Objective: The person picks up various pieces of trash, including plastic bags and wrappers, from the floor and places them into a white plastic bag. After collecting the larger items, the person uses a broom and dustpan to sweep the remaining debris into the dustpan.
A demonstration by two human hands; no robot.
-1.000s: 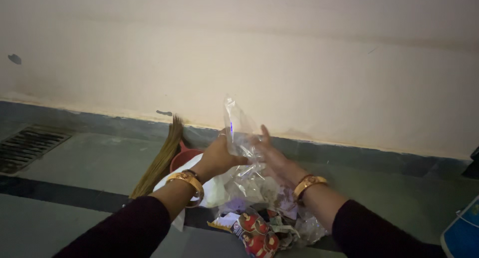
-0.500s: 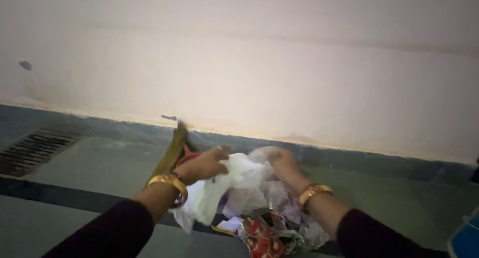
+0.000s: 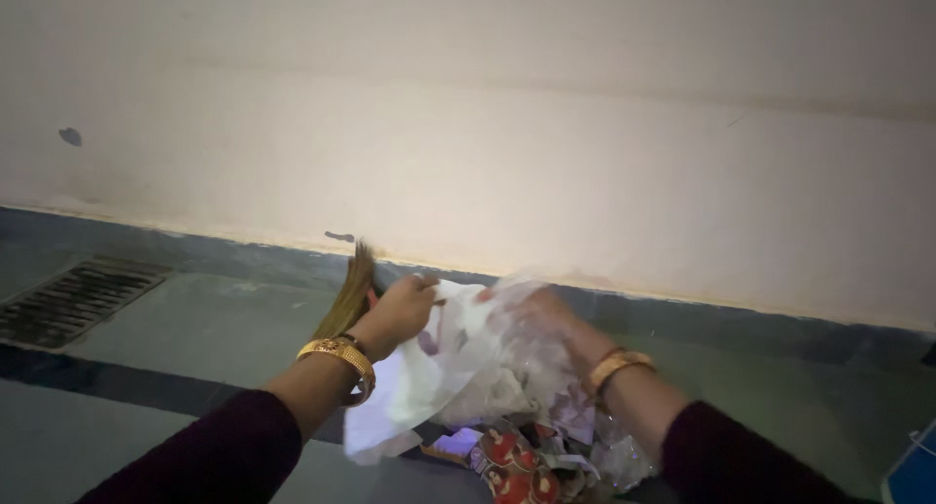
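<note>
Plastic bag [image 3: 458, 358] hides right hand [image 3: 546, 319]; left hand [image 3: 395, 314] grips its edge.

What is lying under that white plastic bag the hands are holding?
Under the white bag lie crumpled wrappers, some red and shiny, on the floor. Whatever sits directly beneath the bag's folds is covered.

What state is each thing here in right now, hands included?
left hand: closed, gripping the white bag's edge.
right hand: inside the clear plastic, grip hidden.
white bag: held up, crumpled, hanging.
clear plastic: bunched over the right hand.
wrappers: piled on the floor.
broom: leaning at the wall.
</note>
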